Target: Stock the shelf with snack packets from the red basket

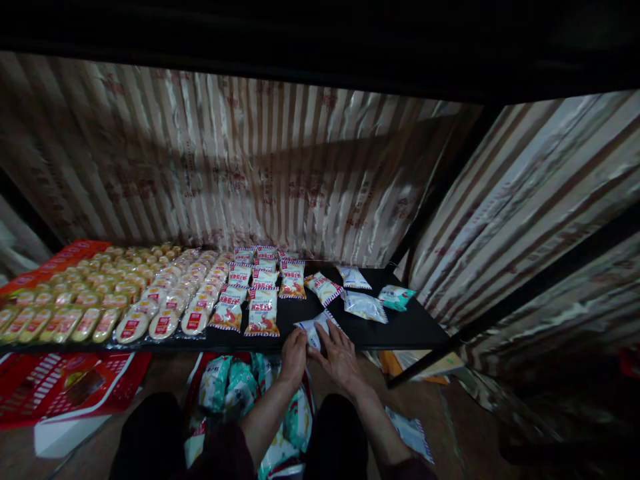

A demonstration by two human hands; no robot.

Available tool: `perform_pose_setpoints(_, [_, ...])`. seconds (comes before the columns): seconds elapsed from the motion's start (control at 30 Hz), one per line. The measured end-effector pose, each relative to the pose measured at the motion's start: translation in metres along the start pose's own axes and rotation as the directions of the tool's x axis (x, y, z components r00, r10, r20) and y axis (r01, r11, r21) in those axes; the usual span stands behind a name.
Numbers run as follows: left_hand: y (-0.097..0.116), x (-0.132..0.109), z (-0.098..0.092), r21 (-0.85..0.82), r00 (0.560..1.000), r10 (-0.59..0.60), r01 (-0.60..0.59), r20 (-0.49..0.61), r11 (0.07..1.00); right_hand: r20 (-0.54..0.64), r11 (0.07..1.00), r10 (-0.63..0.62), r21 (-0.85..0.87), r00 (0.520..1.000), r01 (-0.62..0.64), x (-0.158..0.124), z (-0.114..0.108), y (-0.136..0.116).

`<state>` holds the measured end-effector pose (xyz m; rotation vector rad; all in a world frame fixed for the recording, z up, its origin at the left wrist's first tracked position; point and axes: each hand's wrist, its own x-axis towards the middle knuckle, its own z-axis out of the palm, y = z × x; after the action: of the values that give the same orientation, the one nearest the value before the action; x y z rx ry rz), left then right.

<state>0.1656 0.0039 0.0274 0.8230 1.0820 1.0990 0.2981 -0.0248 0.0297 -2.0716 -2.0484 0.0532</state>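
Both of my hands meet at the front edge of a black shelf [410, 330], on a small white snack packet [314, 329] with a blue-and-red border. My left hand [294, 357] has its fingers curled onto the packet's left end. My right hand [340, 353] lies over its right part with fingers partly spread, pinching it. Rows of similar red-and-white packets [263, 293] lie just behind the hands. Loose packets [364, 305] and a teal one [396, 297] lie to the right.
Rows of yellow and pale snack bars [125, 293] fill the shelf's left. Striped foil [300, 180] lines the back and right side. Below, a bag of teal and white packets [235, 387] sits between my knees; red cartons [65, 387] lie at left.
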Motion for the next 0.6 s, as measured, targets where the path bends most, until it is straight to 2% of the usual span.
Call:
perform_pose_setpoints(0.1, [0.005, -0.003, -0.006, 0.020, 1.000, -0.015, 0.014, 0.025, 1.000, 0.054, 0.997, -0.021, -0.071, 0.998, 0.025, -0.007, -0.003, -0.010])
perform_pose_setpoints(0.2, [0.008, -0.007, -0.006, 0.043, 0.999, -0.015, 0.013, 0.036, 0.999, 0.059, 0.992, -0.023, -0.122, 0.998, 0.030, -0.010, 0.002, -0.016])
perform_pose_setpoints(0.43, [0.011, -0.013, -0.003, 0.096, 0.998, -0.021, 0.015, 0.062, 0.995, -0.073, 0.985, -0.095, -0.154, 0.993, 0.083, -0.008, 0.011, -0.011])
perform_pose_setpoints(0.6, [0.012, -0.014, -0.008, 0.193, 0.998, -0.032, 0.020, 0.058, 0.981, -0.105, 0.992, -0.100, -0.084, 0.989, 0.091, -0.009, 0.017, -0.007])
